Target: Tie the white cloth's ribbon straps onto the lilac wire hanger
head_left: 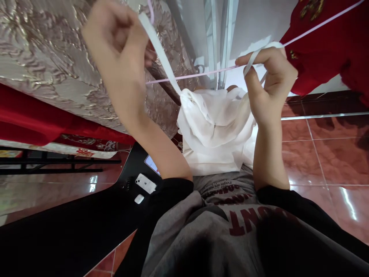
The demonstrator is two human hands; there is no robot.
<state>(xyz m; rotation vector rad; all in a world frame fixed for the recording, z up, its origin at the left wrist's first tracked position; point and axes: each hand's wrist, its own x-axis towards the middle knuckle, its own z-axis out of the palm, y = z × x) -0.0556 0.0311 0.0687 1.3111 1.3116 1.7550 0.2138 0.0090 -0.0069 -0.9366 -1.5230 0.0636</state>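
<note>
A white cloth piece (216,130), perhaps a garment, hangs in soft folds in front of my body. From its left upper corner a narrow white strap (161,48) runs taut up to my left hand (121,54), whose curled fingers are closed on its upper end. My left hand is slightly blurred. On the other side, my right hand (271,77) has its fingers bent round another white strap (252,61), which loops over the index finger and thumb. A thin pink cord (201,74) stretches across between the hands, passing close to my right fingertips.
Embossed beige fabric (72,73) hangs at left above red cloth (29,115). Red cloth (317,54) with gold decoration hangs at right. A black bench-like surface (86,219) carries a white phone (146,183) and a small white case (138,199). Reddish tiles (305,161) cover the floor.
</note>
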